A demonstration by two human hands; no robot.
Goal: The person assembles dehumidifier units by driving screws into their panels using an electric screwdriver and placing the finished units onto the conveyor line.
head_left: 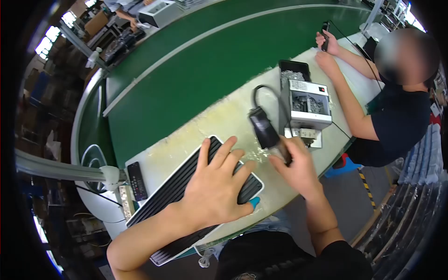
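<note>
1. The long, slatted panel with rounded corners (173, 189) is black, patterned in parallel dark stripes, with a white rim.
2. The cylindrical handheld tool (265, 130) is black.
3. A small fingertip cover (255, 201) on the thumb of the left grip (212, 191) is bright turquoise-blue.
4. The smooth-topped table (196, 128) is cream-white, yellowish toward its far edge.
5. The broad, flat surface beyond (200, 70) is deep green, crossed by a pale curved strip (120, 97).
6. The boxy machine (310, 85) is white and grey, its switch (322, 89) red.
7. The narrow floor tape (366, 188) is striped yellow and black.
</note>
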